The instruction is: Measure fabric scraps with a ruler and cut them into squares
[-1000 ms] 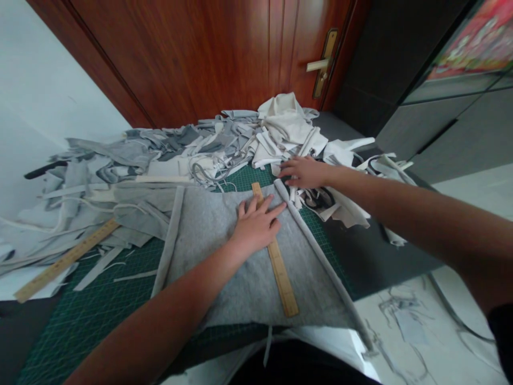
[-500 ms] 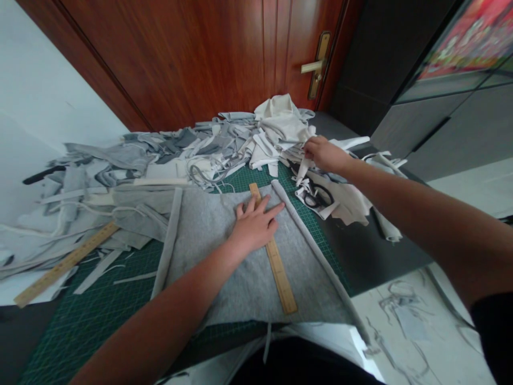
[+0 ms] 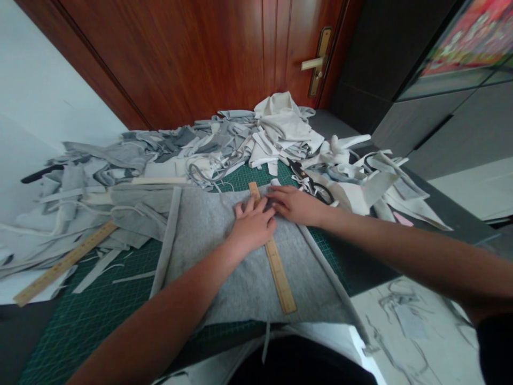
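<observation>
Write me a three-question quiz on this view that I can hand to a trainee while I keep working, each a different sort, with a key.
1. Multiple choice: which hand lies across the wooden ruler on the gray cloth?
A) left hand
B) right hand
C) neither

2. True or false: the gray cloth is crumpled into a ball.

3. Short answer: on which side of the cloth, as the person sees it, does the second ruler lie?

Key:
1. A
2. False; it is spread out over the green cutting mat.
3. Left
</observation>
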